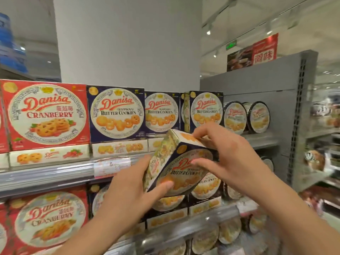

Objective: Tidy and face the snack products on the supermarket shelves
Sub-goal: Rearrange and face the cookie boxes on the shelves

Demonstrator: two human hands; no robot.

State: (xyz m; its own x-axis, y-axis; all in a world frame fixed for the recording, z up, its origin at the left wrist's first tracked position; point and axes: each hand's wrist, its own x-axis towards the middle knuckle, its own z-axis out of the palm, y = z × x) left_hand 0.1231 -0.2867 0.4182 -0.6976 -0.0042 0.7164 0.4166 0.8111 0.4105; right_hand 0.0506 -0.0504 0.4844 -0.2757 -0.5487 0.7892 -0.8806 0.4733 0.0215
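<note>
While both hands grip it, tilted blue Danisa butter cookie box (181,162) held off the shelf (46,173), left hand (136,184) clasping its lower corner, right hand (226,153) pinching its top edge.

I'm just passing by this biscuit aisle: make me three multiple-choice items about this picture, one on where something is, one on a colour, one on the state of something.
1. Where is the cranberry box on the top shelf?
A. left of the butter cookies boxes
B. right of the round tins
C. in the person's hands

2. What colour is that cranberry box?
A. green
B. red
C. black

3. How is the held butter cookies box?
A. lying flat on the shelf
B. tilted, gripped by both hands
C. open, its lid off

Answers:
1 A: it stands left of the blue butter cookies box.
2 B: its front is red.
3 B: the left hand and right hand grip it in front of the shelves, tilted and shut.
</note>
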